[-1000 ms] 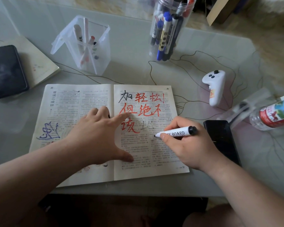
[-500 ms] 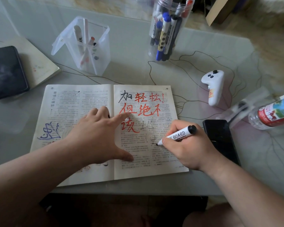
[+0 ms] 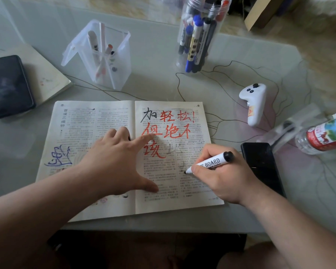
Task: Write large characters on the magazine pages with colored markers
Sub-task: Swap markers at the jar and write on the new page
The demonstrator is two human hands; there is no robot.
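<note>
Right now pinning thin, floppy magazine (image 3: 97, 133) with flat left hand (image 3: 114, 162); right hand (image 3: 219, 179) fingers (image 3: 199, 168) pinching light, rigid marker (image 3: 211, 163) low near tip.

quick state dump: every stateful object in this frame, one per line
magazine: open flat, large characters on both pages
black marker: uncapped, tip on the right page
right hand: shut on the marker
left hand: open, flat, pressing the pages
round marker jar: upright, full of capped markers
square pen holder: upright, few pens
bottle: lying on its side
black phone: screen dark
</note>
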